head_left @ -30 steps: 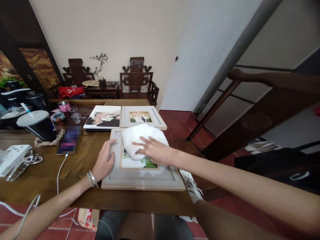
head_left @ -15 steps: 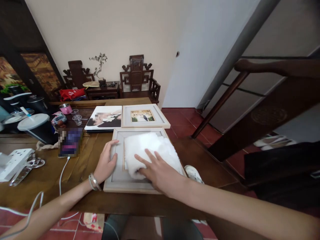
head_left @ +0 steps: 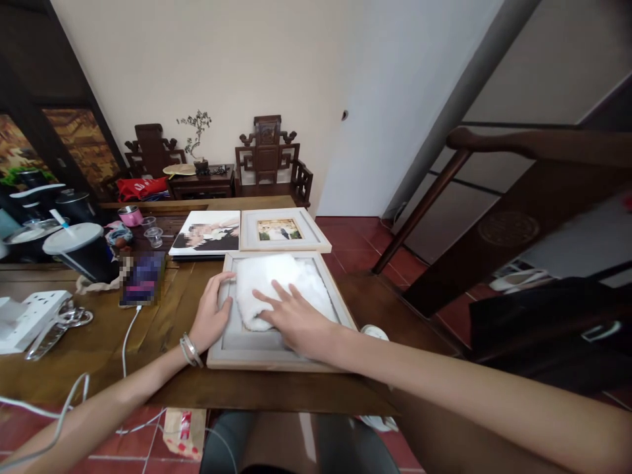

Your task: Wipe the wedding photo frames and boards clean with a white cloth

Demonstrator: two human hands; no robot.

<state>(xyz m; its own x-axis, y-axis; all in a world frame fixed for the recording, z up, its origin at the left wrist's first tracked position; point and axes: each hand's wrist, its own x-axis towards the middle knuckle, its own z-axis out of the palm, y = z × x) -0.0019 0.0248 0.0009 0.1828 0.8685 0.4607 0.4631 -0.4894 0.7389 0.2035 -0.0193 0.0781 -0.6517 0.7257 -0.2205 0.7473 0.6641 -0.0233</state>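
White cloth [head_left: 276,273] lay on near picture frame [head_left: 247,343]. Right hand [head_left: 295,322] rested atop cloth, fingers splayed; left hand [head_left: 210,319] touched frame's left edge, thumb and fingers apart.

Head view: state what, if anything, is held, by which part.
Right hand lies spread on the white cloth, near side; left hand touches the picture frame, left side. Whether either has a grip cannot be told.

The cloth [head_left: 276,273] looks fluffy and matt, the table [head_left: 153,329] glossy wood
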